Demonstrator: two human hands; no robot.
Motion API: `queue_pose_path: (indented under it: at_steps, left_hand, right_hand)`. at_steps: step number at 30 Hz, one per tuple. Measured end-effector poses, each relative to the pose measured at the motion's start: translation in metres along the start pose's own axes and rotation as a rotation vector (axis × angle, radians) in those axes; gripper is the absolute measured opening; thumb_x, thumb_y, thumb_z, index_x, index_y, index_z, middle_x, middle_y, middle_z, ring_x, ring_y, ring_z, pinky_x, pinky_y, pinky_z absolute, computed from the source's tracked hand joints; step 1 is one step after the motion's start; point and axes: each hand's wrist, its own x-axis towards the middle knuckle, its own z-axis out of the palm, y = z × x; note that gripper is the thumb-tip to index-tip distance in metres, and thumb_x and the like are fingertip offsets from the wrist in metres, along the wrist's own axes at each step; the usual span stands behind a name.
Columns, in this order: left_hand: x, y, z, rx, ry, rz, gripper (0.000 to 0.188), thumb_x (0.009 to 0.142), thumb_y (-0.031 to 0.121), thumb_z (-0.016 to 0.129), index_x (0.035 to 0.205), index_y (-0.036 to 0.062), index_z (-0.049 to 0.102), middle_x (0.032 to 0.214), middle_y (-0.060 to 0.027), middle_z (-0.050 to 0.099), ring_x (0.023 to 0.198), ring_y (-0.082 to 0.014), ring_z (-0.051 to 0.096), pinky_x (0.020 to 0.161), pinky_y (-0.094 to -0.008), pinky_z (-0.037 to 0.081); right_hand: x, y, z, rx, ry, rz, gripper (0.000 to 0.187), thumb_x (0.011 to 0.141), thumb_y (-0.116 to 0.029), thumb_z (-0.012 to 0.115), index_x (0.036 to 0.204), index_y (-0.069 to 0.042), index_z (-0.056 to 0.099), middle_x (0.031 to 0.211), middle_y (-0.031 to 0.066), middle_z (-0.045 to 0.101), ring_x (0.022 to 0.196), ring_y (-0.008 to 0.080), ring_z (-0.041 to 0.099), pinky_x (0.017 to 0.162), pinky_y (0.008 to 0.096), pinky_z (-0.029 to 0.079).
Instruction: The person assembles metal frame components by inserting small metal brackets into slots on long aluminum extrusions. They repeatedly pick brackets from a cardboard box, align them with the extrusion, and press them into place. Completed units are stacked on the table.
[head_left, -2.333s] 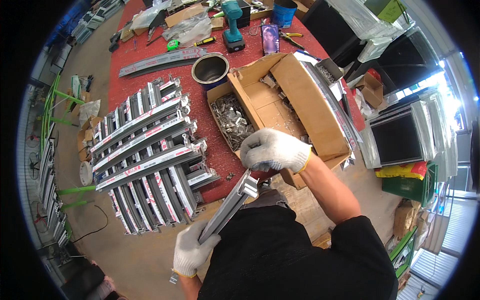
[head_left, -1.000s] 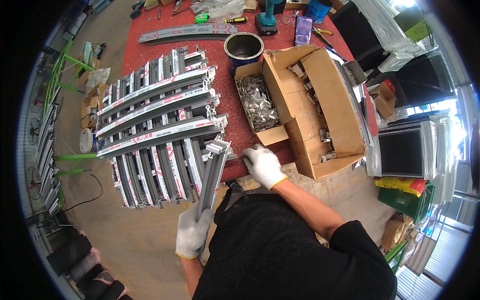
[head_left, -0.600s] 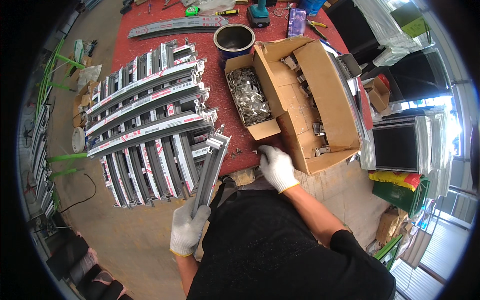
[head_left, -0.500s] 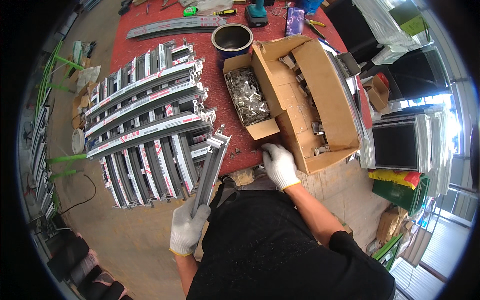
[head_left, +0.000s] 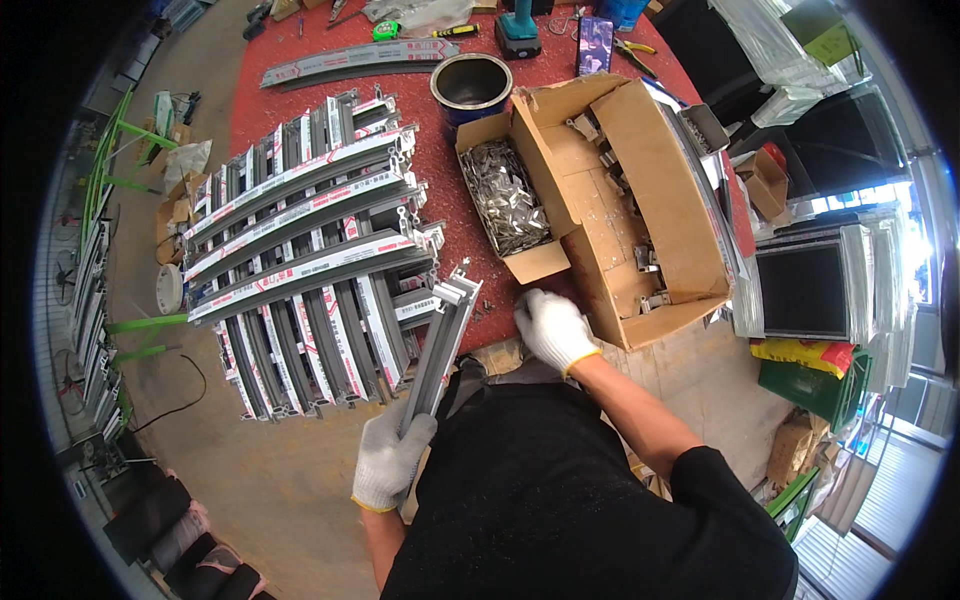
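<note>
In my left hand (head_left: 392,456), which wears a white knitted glove, is the lower end of a grey metal profile (head_left: 440,345). The profile slants up and away, its far end over the table edge beside a stack of similar profiles (head_left: 300,262) laid crosswise. My right hand (head_left: 556,328), also gloved, is low over the near edge of the red table (head_left: 500,328). Its fingers are curled in, and whatever they may hold is hidden. Close by are a small carton (head_left: 545,262) full of shiny metal pieces (head_left: 505,195) and a larger open cardboard box (head_left: 655,335).
Behind the small carton stands a dark round tin (head_left: 472,85). Further back lie a loose profile bundle (head_left: 350,62), a cordless tool (head_left: 518,38), a phone (head_left: 595,45), pliers (head_left: 640,60) and a green tape measure (head_left: 386,31). Framed panels (head_left: 810,290) lean at the right.
The whole view has shifted slightly to the right. My right hand's fingers have curled in more and moved a little left, away from the large box. My left hand keeps its hold on the profile.
</note>
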Motion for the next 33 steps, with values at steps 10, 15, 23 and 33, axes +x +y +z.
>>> queue_pose_path:
  at_steps: [10,15,23,33]
  left_hand:
    - [-0.002,-0.007,-0.004,-0.167,-0.105,-0.039,0.034,0.096,0.029,0.072,0.101,-0.0049,0.074,0.074,-0.0103,0.067,0.071,-0.0173,0.063,0.068,-0.0393,0.051]
    - [0.001,-0.01,-0.005,-0.165,-0.152,-0.016,0.034,0.095,0.028,0.072,0.101,-0.0049,0.074,0.074,-0.0096,0.067,0.072,-0.0171,0.064,0.068,-0.0386,0.052]
    - [-0.002,-0.014,-0.006,-0.236,-0.181,0.022,0.035,0.096,0.028,0.072,0.104,-0.0053,0.074,0.077,-0.0093,0.069,0.074,-0.0165,0.063,0.07,-0.038,0.052]
    - [-0.001,-0.004,-0.01,-0.11,-0.163,0.02,0.04,0.094,0.028,0.072,0.111,-0.0077,0.073,0.078,-0.0168,0.066,0.073,-0.0218,0.06,0.072,-0.0426,0.053]
  right_hand:
    - [0.002,-0.091,-0.133,1.004,-0.09,0.119,0.019,0.106,-0.006,0.07,0.119,0.007,0.076,0.099,0.0102,0.081,0.086,0.0135,0.078,0.081,0.0305,0.065]
    - [0.023,-0.102,-0.152,0.989,-0.14,-0.015,0.02,0.108,-0.007,0.068,0.123,0.005,0.077,0.099,0.0104,0.081,0.084,0.0136,0.077,0.079,0.0308,0.064]
    - [0.024,-0.102,-0.151,0.927,-0.176,-0.043,0.021,0.107,-0.008,0.07,0.121,0.005,0.078,0.098,0.0101,0.082,0.083,0.0129,0.077,0.079,0.0307,0.064]
    - [0.025,-0.095,-0.15,0.888,-0.185,-0.062,0.02,0.105,-0.011,0.071,0.118,0.004,0.08,0.097,0.0099,0.082,0.084,0.0136,0.078,0.079,0.031,0.063]
